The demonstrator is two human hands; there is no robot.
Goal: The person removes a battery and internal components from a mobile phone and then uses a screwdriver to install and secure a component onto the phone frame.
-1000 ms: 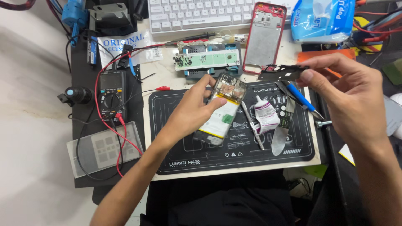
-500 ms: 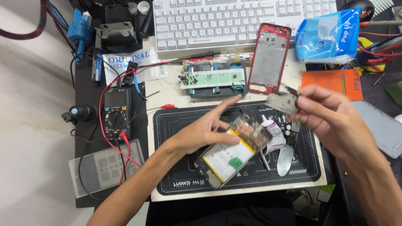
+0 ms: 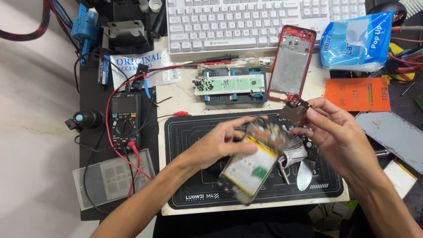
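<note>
Left hand [image 3: 220, 145]: grips opened phone [image 3: 253, 165], battery exposed. Right hand [image 3: 337, 136]: pinches small cover [image 3: 294, 110], already off. Red frame [image 3: 291, 64] beyond right hand, detached. Reassembly outstanding.

Left hand [image 3: 220, 143] raised at centre, forearm entering from lower left, fingers curled closed in a grasp, thumb on top; outline slightly blurred. Right hand [image 3: 339, 134] opposite and close by, forearm from lower right, thumb and forefinger pinched shut, remaining fingers loosely bent.
</note>
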